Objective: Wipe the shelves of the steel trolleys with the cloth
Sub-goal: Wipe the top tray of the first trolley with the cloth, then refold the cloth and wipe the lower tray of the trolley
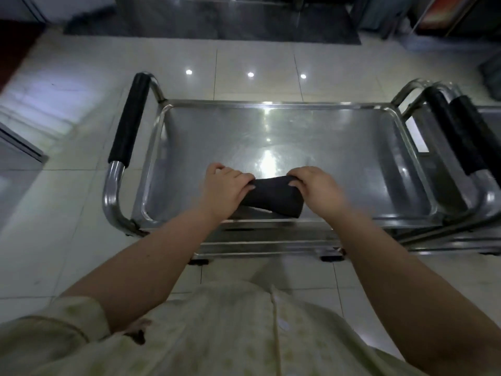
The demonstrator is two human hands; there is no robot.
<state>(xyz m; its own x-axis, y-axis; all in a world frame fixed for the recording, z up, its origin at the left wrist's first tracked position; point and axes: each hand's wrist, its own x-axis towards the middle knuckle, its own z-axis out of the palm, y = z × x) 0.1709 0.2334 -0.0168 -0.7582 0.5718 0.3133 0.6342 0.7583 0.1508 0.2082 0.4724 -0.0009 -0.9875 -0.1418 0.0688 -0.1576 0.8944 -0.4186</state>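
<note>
1. We count two trolleys: the nearer steel trolley (271, 105) straight ahead of us, and a second steel trolley (492, 112) just beside it on the right, cut off by the frame edge
2. We count one cloth, a dark grey folded cloth (272, 198), held over the near part of the nearer trolley's shiny rectangular top shelf (325, 137); whether it touches the steel we cannot tell
3. Both hands are on it: our left hand (221, 189) grips its left end and our right hand (318, 192) its right end, with fingers curled over the fabric and the hands apart
4. We count three black padded handles: one left handle (129, 120), and on the right an inner handle (452, 128) and an outer handle (478, 128) close together
5. A raised rim with rounded corners runs all round the top shelf, and its steel stretches ahead of the cloth and to both sides up to that rim
6. Under the near rim show the edges of two lower shelves (257, 249)
7. Pale glossy floor tiles (81, 213) lie open to the left of the trolley and beyond it, as far as a dark rectangular mat (211, 25)
</note>
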